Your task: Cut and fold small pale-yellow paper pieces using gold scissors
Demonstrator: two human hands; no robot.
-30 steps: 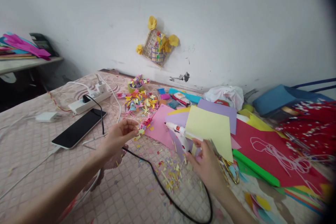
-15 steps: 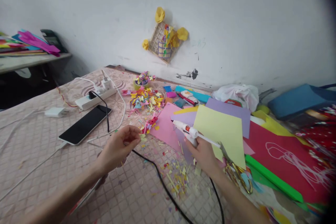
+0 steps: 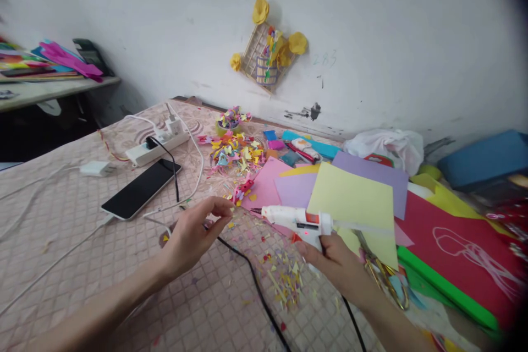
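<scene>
My right hand (image 3: pixel 338 264) is wrapped round the handle of a white hot glue gun (image 3: pixel 295 219). The gun lies level, its dark nozzle pointing left at my left hand, and a clear glue stick (image 3: pixel 363 228) juts from its back. My left hand (image 3: pixel 198 231) is closed in a pinch, with a tiny pale yellow paper piece (image 3: pixel 232 209) at the fingertips. Only a small gap separates nozzle and fingertips. Just beyond them sits a pink and red cluster of paper bits (image 3: pixel 243 190). Small paper scraps (image 3: pixel 286 280) are scattered between my hands.
A phone (image 3: pixel 142 188) and a power strip (image 3: pixel 157 148) with cables lie left. Colourful paper pieces (image 3: pixel 235 151) pile up behind. Coloured sheets (image 3: pixel 355 198) and gold-handled scissors (image 3: pixel 383 275) are right. A black cable (image 3: pixel 256 280) crosses the front. A flowered lattice decoration (image 3: pixel 268 58) hangs on the wall.
My right hand has turned the glue gun level and brought its nozzle close to my left fingertips. My left hand keeps its pinch. The whole view has shifted slightly.
</scene>
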